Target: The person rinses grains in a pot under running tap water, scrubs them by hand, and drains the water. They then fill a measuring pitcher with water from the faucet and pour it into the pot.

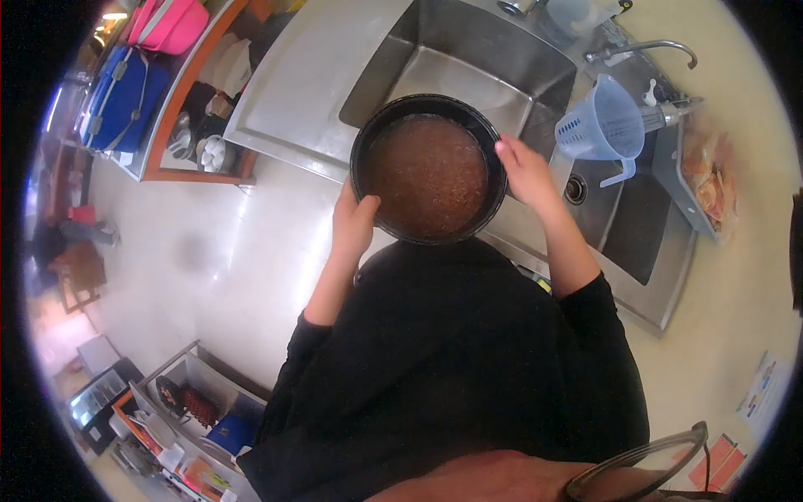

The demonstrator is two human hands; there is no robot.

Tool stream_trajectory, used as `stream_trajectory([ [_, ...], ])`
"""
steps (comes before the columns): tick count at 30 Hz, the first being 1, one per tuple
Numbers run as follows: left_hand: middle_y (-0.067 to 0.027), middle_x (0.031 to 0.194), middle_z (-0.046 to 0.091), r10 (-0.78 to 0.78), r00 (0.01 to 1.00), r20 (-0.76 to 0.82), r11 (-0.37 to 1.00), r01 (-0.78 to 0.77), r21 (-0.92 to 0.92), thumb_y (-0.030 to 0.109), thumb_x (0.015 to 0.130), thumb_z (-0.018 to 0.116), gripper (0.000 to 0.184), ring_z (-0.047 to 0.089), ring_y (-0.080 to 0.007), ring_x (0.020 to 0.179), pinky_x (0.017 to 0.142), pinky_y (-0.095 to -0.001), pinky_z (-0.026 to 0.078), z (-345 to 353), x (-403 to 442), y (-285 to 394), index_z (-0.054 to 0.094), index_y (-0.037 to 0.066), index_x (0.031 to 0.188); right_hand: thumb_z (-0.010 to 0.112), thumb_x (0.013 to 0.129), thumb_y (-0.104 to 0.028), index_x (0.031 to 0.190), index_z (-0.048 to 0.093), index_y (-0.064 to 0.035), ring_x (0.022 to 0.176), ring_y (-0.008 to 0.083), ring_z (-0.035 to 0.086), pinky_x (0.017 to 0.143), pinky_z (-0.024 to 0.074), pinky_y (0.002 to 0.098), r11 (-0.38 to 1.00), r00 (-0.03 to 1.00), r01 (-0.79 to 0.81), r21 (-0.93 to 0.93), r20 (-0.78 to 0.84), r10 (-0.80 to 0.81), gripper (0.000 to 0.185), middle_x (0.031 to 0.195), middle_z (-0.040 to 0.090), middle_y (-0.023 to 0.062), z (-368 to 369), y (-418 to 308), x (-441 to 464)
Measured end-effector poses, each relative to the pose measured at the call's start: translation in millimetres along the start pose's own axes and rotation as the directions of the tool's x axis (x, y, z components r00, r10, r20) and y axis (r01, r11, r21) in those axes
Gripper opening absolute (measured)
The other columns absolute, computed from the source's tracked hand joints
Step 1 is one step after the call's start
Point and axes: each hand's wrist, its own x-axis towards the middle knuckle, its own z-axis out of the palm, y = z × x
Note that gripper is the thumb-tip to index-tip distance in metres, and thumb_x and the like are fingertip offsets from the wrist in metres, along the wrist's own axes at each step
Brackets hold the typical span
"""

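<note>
A round black pot is held between my two hands in front of my body, over the front edge of the steel sink. Inside it is cloudy reddish-brown water with small grains, too fine to name. My left hand grips the pot's lower left side, thumb on the rim and fingers hidden beneath. At the upper right side, my right hand is closed on the rim, its thumb on top and the other fingers mostly out of sight.
Behind the pot lies a steel sink basin. A clear blue measuring jug stands right, near a curved faucet and a second basin with a drain. Left are an orange-framed shelf, blue container and pink tubs.
</note>
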Motion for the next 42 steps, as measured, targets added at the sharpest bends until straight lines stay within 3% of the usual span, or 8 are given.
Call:
stream_trajectory([
  [3, -0.0117, 0.106, 0.061, -0.064, 0.998, -0.002, 0.998, 0.064, -0.016, 0.010, 0.082, 0.048, 0.042, 0.056, -0.0177, 0.099, 0.089, -0.0286, 0.042, 2.9, 7.1, 13.4, 0.052, -0.002, 0.122, 0.044, 0.097, -0.016, 0.129, 0.048, 0.0000, 0.105, 0.0208, 0.058, 0.093, 0.0418, 0.0289, 0.870, 0.995, 0.025, 0.492, -0.095, 0.025, 0.037, 0.117, 0.060, 0.0158, 32.6, 18.2, -9.6],
  [4, -0.0117, 0.105, 0.062, -0.084, 0.997, -0.003, 0.996, 0.084, 0.004, 0.010, 0.082, 0.048, 0.041, 0.055, -0.0177, 0.100, 0.088, -0.0284, 0.042, 3.7, 11.0, 16.0, 0.053, -0.002, 0.121, 0.044, 0.097, -0.015, 0.130, 0.046, 0.0023, 0.107, 0.0150, 0.054, 0.094, 0.0403, 0.0273, 0.841, 0.993, -0.021, 0.540, -0.085, 0.079, 0.038, 0.118, 0.060, 0.0120, 35.9, 19.9, -9.5],
  [7, -0.0121, 0.105, 0.063, -0.038, 0.999, -0.029, 0.999, 0.038, 0.007, 0.012, 0.085, 0.047, 0.039, 0.056, -0.0181, 0.099, 0.088, -0.0284, 0.041, 7.5, 19.1, 24.2, 0.054, -0.002, 0.120, 0.044, 0.096, -0.018, 0.132, 0.045, -0.0010, 0.103, 0.0212, 0.060, 0.091, 0.0425, 0.0295, 0.803, 0.970, 0.046, 0.594, -0.220, 0.107, 0.040, 0.113, 0.063, 0.0171, 59.8, 39.4, -4.3],
  [13, -0.0149, 0.103, 0.065, 0.010, 1.000, -0.007, 0.984, -0.008, 0.179, 0.014, 0.087, 0.045, 0.040, 0.058, -0.0191, 0.096, 0.088, -0.0288, 0.041, 7.2, 43.5, 67.2, 0.054, -0.001, 0.124, 0.042, 0.097, -0.015, 0.132, 0.042, 0.0045, 0.111, 0.0189, 0.054, 0.096, 0.0387, 0.0283, 0.648, 0.977, 0.007, 0.761, -0.143, 0.158, 0.040, 0.122, 0.057, 0.0176, 58.7, 30.2, -13.1],
  [19, -0.0173, 0.101, 0.065, 0.040, 0.999, 0.036, 0.953, -0.049, 0.299, 0.016, 0.087, 0.044, 0.041, 0.058, -0.0208, 0.095, 0.087, -0.0289, 0.041, 8.6, 59.2, 93.4, 0.054, -0.002, 0.123, 0.040, 0.097, -0.011, 0.133, 0.040, 0.0066, 0.117, 0.0205, 0.050, 0.100, 0.0358, 0.0286, 0.618, 0.978, -0.044, 0.785, -0.093, 0.188, 0.040, 0.127, 0.054, 0.0188, 50.1, 15.4, -15.0],
  [28, -0.0105, 0.072, 0.057, -0.036, 0.999, 0.035, 0.927, 0.021, 0.373, 0.021, 0.087, 0.047, 0.037, 0.051, -0.0186, 0.073, 0.072, -0.0310, 0.042, 7.8, 82.8, 101.2, 0.058, -0.005, 0.111, 0.037, 0.098, -0.009, 0.136, 0.039, 0.0025, 0.116, 0.0141, 0.047, 0.099, 0.0346, 0.0254, 0.585, 0.974, -0.159, 0.795, 0.031, 0.224, 0.041, 0.130, 0.051, 0.0097, 62.2, 26.6, -8.6],
  [31, -0.0113, 0.070, 0.055, 0.066, 0.997, 0.029, 0.929, -0.072, 0.362, 0.022, 0.087, 0.047, 0.036, 0.050, -0.0184, 0.071, 0.070, -0.0315, 0.042, 12.3, 88.5, 102.5, 0.058, -0.006, 0.107, 0.035, 0.098, -0.010, 0.137, 0.039, 0.0005, 0.110, 0.0127, 0.050, 0.094, 0.0392, 0.0247, 0.515, 0.965, -0.181, 0.838, 0.050, 0.258, 0.040, 0.126, 0.053, 0.0081, 71.1, 27.7, -5.7],
  [42, -0.0163, 0.077, 0.060, -0.031, 0.998, 0.046, 0.901, 0.008, 0.433, 0.024, 0.087, 0.046, 0.036, 0.055, -0.0223, 0.077, 0.075, -0.0322, 0.043, 12.1, 104.8, 110.6, 0.059, -0.005, 0.104, 0.034, 0.099, -0.014, 0.140, 0.035, -0.0048, 0.092, 0.0104, 0.057, 0.074, 0.0490, 0.0246, 0.440, 0.943, -0.291, 0.850, 0.178, 0.279, 0.042, 0.117, 0.057, 0.0052, 70.7, 28.0, 2.8],
])
